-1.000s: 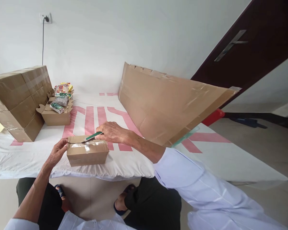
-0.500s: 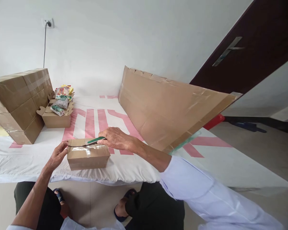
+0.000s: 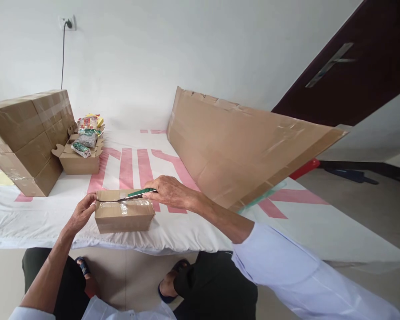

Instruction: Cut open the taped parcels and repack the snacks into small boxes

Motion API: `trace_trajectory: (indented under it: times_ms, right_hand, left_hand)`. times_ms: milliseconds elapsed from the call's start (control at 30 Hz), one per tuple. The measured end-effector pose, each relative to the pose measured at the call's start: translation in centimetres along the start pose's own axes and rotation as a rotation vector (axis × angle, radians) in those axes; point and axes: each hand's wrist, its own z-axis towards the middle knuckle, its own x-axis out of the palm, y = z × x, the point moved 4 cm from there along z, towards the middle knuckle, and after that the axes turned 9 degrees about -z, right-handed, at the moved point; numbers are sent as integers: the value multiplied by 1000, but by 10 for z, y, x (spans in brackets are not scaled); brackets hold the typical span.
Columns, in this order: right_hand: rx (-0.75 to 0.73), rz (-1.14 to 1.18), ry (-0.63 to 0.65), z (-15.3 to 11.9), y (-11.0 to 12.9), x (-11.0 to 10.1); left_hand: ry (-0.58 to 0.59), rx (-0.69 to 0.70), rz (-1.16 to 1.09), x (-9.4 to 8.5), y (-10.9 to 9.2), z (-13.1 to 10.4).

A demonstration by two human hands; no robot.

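Note:
A small cardboard box (image 3: 125, 223) sits near the front edge of the cloth-covered table, clear tape across its top seam. My right hand (image 3: 170, 192) is closed around a green-handled utility knife (image 3: 140, 193). Its blade lies along the seam by the tape strip, pointing left. A dark slit runs from the blade to the box's left end. At that end my left hand (image 3: 82, 212) holds the upper corner, fingers on the top edge and side.
Stacked taped cartons (image 3: 36, 133) stand at the left. Beside them, an open box (image 3: 80, 164) carries several packaged goods (image 3: 86, 140). A large cardboard sheet (image 3: 233, 146) leans at the right, with a red object (image 3: 305, 169) behind it.
My right hand has drawn the utility knife a little to the right along the box's top. My left hand stays at the left end. The whole view has shifted slightly.

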Motion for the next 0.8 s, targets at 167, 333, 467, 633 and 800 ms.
trace_trajectory:
  times_ms: [167,333,467,633,800]
  right_hand:
    - [-9,-41,18,4,10,1]
    - [-35,-42,16,3,6,2]
    - [-44,-18,-5,-1,-2,5]
    - [-48,-15,-26,0,-7,10]
    - [-44,33,-42,-4,-19,16]
  left_hand:
    - [-24,-1,25,1,0,1]
    - [-22,-10,23,1,-3,1]
    - [-11,-18,23,3,-5,2]
    - [-8,-6,39,5,-9,2]
    - [2,-8,27,5,-6,3]
